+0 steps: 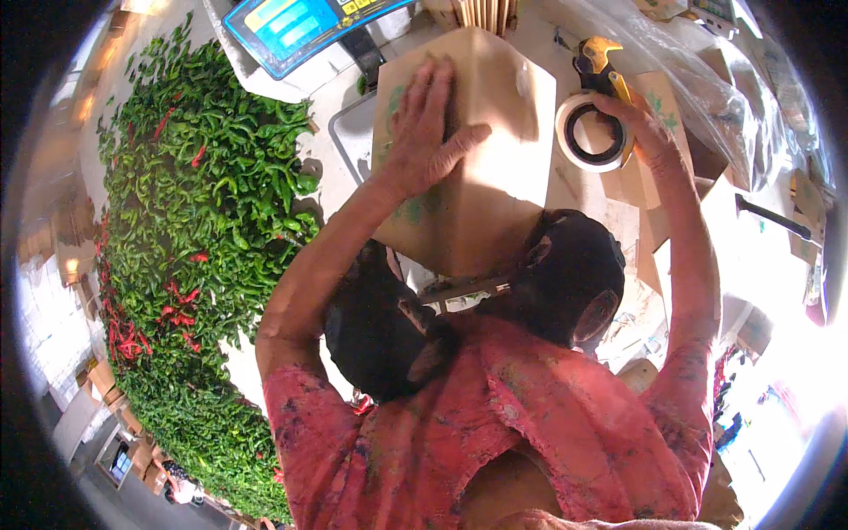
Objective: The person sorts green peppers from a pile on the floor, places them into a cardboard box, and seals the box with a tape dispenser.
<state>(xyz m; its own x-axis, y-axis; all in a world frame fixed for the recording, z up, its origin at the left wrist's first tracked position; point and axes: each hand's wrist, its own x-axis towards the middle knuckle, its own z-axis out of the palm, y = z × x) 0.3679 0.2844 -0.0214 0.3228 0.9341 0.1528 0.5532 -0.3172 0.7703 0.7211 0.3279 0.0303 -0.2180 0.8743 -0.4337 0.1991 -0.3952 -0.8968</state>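
Note:
A brown cardboard box (503, 159) with green print stands before my knees, its top flaps folded together. My left hand (427, 132) rests flat on its top left side, the thumb spread away from the fingers. To the right of the box, my right hand (642, 126) grips a yellow and black packing tape dispenser (599, 59). The roll of tape (568, 142) in it has a dark core and hangs beside the box without touching it. Whether tape lies on the box's seam cannot be made out in the glare.
A large heap of green peppers (218, 199) with some red ones spreads on the left. A scale's display (298, 33) stands beyond the box, near a metal tray edge (341, 139). Flattened cardboard (652, 165) and clear plastic sheeting (715, 106) lie on the right.

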